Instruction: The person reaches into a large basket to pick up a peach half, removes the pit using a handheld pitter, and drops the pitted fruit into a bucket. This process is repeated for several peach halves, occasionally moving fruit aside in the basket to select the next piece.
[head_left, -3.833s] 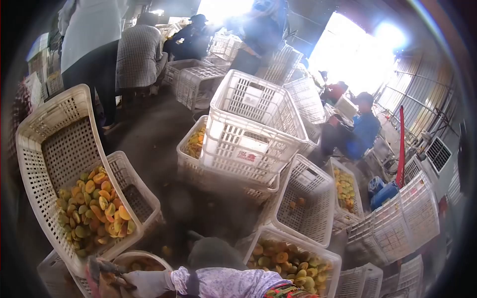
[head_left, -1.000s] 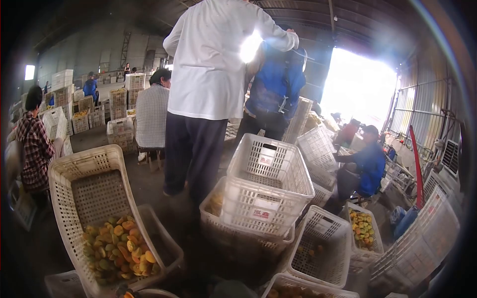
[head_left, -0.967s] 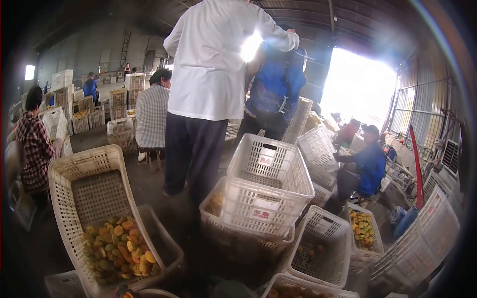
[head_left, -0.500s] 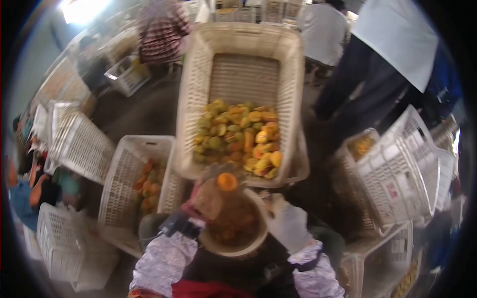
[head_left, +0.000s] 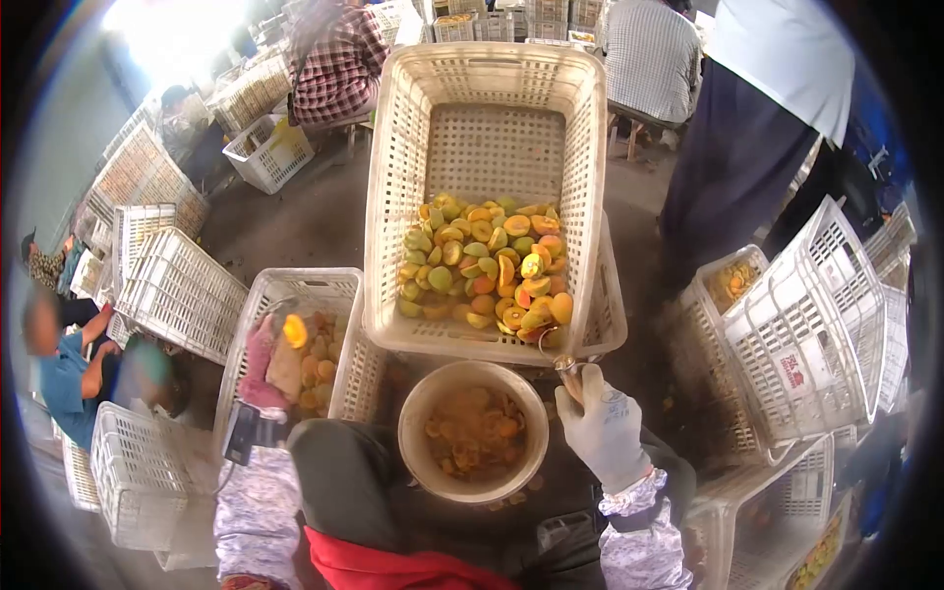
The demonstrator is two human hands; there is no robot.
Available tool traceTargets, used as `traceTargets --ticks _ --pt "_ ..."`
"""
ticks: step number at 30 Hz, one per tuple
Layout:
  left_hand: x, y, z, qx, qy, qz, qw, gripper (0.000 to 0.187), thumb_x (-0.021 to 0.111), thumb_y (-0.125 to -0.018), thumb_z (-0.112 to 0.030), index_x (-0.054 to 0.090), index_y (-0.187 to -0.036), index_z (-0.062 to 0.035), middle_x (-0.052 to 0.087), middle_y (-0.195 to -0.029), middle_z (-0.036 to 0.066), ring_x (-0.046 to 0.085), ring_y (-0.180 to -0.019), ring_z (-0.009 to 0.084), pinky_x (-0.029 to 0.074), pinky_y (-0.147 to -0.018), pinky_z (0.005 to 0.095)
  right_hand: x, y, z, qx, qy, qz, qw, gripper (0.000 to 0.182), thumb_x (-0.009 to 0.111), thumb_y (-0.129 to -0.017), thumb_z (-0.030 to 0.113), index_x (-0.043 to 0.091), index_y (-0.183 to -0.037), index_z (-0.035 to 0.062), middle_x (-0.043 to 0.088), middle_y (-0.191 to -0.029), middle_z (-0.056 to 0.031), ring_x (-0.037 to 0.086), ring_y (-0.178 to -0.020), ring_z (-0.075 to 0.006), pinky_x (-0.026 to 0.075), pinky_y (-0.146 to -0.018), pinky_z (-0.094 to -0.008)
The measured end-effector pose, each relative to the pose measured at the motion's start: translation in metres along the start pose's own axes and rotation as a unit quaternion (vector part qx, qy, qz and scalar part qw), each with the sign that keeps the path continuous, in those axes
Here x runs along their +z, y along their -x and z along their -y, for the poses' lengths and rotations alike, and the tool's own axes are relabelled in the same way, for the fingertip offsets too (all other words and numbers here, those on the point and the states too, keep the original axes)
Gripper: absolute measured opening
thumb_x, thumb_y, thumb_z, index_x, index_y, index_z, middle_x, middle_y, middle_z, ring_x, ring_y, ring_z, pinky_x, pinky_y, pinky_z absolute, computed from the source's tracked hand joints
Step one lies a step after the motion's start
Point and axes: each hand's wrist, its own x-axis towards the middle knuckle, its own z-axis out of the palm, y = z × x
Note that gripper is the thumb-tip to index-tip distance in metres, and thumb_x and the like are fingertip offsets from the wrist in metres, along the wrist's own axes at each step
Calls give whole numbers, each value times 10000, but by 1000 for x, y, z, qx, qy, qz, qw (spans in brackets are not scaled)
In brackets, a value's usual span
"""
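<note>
The right hand [head_left: 602,423], gloved, is curled round the handle of a loop-ended tool [head_left: 567,379] just beside the near right corner of the big crate [head_left: 497,147]; the left hand [head_left: 264,372] is over the left crate [head_left: 358,391], and I cannot tell whether it grips or frees anything. The big crate appears tilted toward the person, halves [head_left: 482,261] heaped at its near end. More halves lie in the left crate. Near, between the crates, the bucket [head_left: 412,433] holds scraps [head_left: 475,430]. Smallest, one orange half [head_left: 295,331] shows at the left fingertips.

The step in hand looks like putting that half into the left crate; the move calls for a clean release. Blur softens the left hand, a lower crate [head_left: 608,285] is mostly hidden, and the scraps are murky.
</note>
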Motion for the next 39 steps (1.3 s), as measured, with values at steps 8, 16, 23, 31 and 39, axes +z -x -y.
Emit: traceTargets --ticks 8,16,23,31,39 --pt "129 -20 5 12 47 171 984 484 634 -844 -39 474 -1296 -102 552 -1211 103 541 -1104 213 454 -954 317 -27 -11 -22 66 -36 -55 996 159 659 -810 97 521 -878 56 606 -661 -150 616 -597 -340 477 -504 -399" --pt "334 -6 8 -25 -382 287 878 388 631 -855 -275 601 -1183 -71 652 -1017 148 632 -911 222 485 -835 364 -31 -8 -27 132 -55 -26 989 163 653 -813 87 521 -898 42 610 -671 -151 622 -608 -340 479 -514 -375" --pt "292 -15 25 -282 283 299 867 431 533 -931 -125 433 -1347 -70 576 -1153 83 622 -924 221 548 -651 325 -19 -1 -26 83 -38 -4 996 153 643 -828 143 522 -876 63 619 -667 -120 629 -585 -302 488 -502 -363" --pt "210 54 -7 -402 563 284 664 476 515 -932 -166 378 -1381 -85 570 -1082 104 591 -834 223 540 -649 329 27 1 15 -29 -61 36 997 183 652 -823 180 539 -893 54 592 -584 -108 610 -522 -282 476 -478 -374" --pt "211 67 -35 -340 555 198 733 383 449 -969 -249 455 -1276 -20 589 -1129 88 605 -958 202 512 -859 331 43 1 33 -64 -49 89 993 312 641 -811 203 496 -1023 25 626 -655 -121 633 -585 -296 484 -518 -390"
